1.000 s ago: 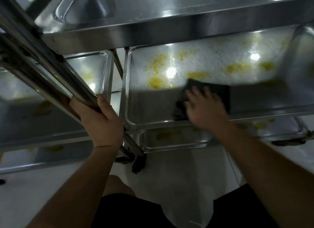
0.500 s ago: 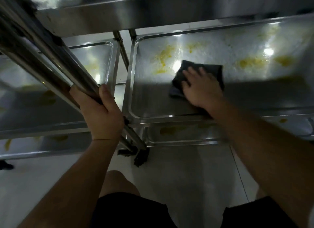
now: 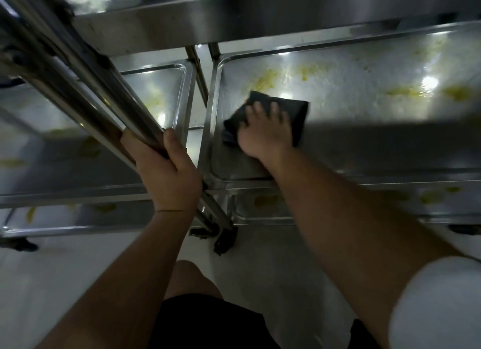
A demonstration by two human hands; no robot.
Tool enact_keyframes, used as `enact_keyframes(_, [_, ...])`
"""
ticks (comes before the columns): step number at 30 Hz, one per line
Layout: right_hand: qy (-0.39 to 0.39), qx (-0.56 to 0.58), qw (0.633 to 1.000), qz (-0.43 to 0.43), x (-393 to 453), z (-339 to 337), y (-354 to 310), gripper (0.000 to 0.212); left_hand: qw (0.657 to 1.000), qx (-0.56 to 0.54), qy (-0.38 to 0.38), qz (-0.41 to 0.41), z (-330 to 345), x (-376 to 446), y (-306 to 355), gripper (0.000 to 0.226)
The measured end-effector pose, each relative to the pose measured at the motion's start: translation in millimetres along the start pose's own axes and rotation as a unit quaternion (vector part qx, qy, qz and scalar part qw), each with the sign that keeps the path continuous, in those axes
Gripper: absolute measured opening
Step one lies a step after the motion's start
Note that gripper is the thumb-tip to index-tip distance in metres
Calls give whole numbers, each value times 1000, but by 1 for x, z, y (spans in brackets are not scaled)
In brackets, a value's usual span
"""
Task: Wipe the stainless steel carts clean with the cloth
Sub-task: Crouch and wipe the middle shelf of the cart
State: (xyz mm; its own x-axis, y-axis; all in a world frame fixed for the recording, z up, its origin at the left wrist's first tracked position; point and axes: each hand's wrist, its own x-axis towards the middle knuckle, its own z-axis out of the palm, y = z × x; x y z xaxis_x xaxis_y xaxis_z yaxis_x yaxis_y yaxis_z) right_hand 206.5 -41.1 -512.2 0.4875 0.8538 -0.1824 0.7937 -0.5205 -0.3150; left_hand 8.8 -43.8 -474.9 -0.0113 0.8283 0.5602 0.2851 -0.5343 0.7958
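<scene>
Two carts stand side by side, and the middle shelf (image 3: 364,70) of the right one is where the work is now. The right hand (image 3: 263,132) lies flat on the dark cloth (image 3: 296,111), fingers straight and spread, pressing it onto the shelf near its left end, just below a yellow smear (image 3: 265,79). The left hand (image 3: 169,177) is curled round the slanting steel post (image 3: 86,88), thumb over the top, apparently to steady the person or the frame.

Judging by what lies on the metal, the job is at an early stage. The shelf's near strip sits in shadow, so I cannot tell whether it is clean. Its far half shows a run of yellow stains (image 3: 406,91) stretching well to the right of the cloth, none of them reached yet. The left cart (image 3: 161,88) carries stains of the same colour on its middle shelf, and the bottom shelves (image 3: 265,205) of both carts show yellow patches too. The top tier (image 3: 260,12) is seen only edge-on, so its state is unclear.

What is left, then, seems to be most of this shelf, the lower shelves, and the whole left cart.
</scene>
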Motion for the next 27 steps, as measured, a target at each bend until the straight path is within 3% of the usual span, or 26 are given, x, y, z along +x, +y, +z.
enact_keyframes(3, [-37,-12,996,-77,13,14,-47,63,1000,12,-2,15,0,2,-2,45])
enact_keyframes(7, [-30,-12,993,-112,1,7,-17,65,1000,1,0,18,1,0,0,51])
enact_keyframes(11, [22,-20,999,-45,-23,-12,75,68,1000,-13,-16,3,-1,0,2,74])
enact_keyframes(16, [49,-45,994,92,-57,-57,233,68,1000,-16,-16,9,-1,0,3,76])
enact_keyframes(19, [41,-26,983,176,-79,-71,274,69,1000,-26,-14,1,0,0,4,77])
enact_keyframes(22, [41,1,982,182,-87,-60,237,66,1000,-23,-1,-7,3,0,3,64])
enact_keyframes(27, [26,-26,999,30,-94,-2,85,68,1000,-4,25,-4,7,-3,4,44])
